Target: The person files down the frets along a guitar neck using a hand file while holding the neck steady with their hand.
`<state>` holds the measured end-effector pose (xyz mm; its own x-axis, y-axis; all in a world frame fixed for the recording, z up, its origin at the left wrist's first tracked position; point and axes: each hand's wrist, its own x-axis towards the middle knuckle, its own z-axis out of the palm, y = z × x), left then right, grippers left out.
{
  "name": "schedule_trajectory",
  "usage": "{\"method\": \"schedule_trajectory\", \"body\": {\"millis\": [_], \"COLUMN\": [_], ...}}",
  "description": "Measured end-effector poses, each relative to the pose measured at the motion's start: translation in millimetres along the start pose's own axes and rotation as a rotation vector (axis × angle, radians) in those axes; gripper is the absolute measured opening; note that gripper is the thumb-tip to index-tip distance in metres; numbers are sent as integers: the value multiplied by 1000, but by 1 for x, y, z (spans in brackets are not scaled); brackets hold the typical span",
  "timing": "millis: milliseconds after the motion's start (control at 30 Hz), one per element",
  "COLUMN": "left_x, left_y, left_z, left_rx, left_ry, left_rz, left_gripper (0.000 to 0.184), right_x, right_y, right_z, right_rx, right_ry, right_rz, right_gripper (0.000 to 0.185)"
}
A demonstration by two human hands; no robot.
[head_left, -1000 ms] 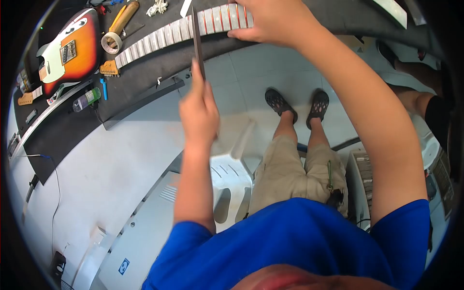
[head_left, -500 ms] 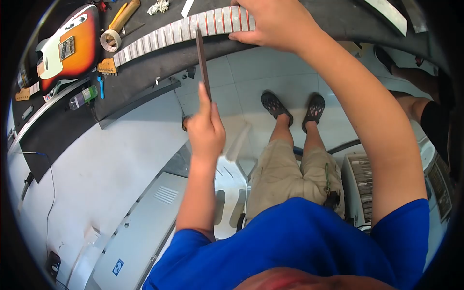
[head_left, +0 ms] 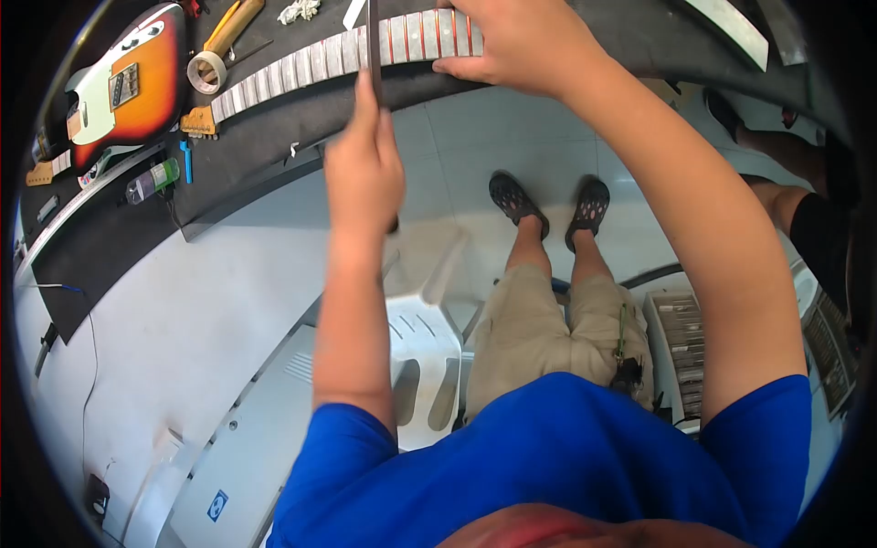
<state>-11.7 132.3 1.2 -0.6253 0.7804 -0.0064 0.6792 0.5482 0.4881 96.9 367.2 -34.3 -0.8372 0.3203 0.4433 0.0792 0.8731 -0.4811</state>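
Note:
A dark, narrow file-like bar (head_left: 373,55) is in my left hand (head_left: 364,173), its index finger stretched along it. The bar lies across a curved-looking guitar neck (head_left: 311,66) whose fretboard is covered in pale grey strips between the frets. Reddish lines show between the strips near its right end. My right hand (head_left: 521,41) grips the neck at that end, thumb on the near edge and fingers over the far edge, partly out of frame. The wooden headstock (head_left: 199,121) points left.
A sunburst guitar body (head_left: 128,84) lies at the left of the dark bench (head_left: 247,151). Near it are a tape roll (head_left: 206,71), a blue tool (head_left: 187,163) and a bottle (head_left: 153,181). Below stands a white plastic chair (head_left: 422,342). Another person's legs (head_left: 776,196) show at right.
From half a second ago, my left hand and the bar have moved forward and slightly left, across the neck; earlier they had drawn back. My right hand has kept its hold.

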Motion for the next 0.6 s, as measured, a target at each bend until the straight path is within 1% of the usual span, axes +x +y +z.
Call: {"method": "schedule_trajectory", "body": {"millis": [67,100,133,167,200,267,333,400,433,533,567,600], "left_x": [38,39,17,-16,-55,-85,-66,11,31,13,-21,-67], "left_y": [13,14,-8,-3,-21,-31,-12,2,3,1,7,-11], "left_z": [-7,-12,-7,-11,-4,2,-3,-6,-5,-8,-10,-1], "left_rx": [-33,-42,-8,-9,-28,-43,-89,-54,-43,-80,-71,-62], "left_ry": [-65,-99,-49,-90,-38,4,-25,-64,-83,-69,-93,2], "left_rz": [-59,-110,46,-89,18,58,-34,-76,-84,-45,-166,-36], "left_gripper": [50,49,55,59,62,62,60,58,58,55,55,55], "right_x": [-4,-7,-6,-1,-1,1,-5,-1,0,-1,0,0], "right_y": [0,-6,-7,-5,-3,0,-4,-3,-1,-2,-3,-3], "right_z": [3,5,2,-2,-2,-2,0,-1,-1,-1,-2,-2], "right_rx": [-40,-9,13,22,29,23,37,49,22,8,20,37], "right_ry": [-21,-39,-43,-34,-36,-17,-31,-20,-9,-28,-32,-36], "right_rz": [-3,9,10,12,15,2,8,21,17,13,21,36], "right_gripper": [52,52,51,51,51,52,51,51,51,51,51,50]}}
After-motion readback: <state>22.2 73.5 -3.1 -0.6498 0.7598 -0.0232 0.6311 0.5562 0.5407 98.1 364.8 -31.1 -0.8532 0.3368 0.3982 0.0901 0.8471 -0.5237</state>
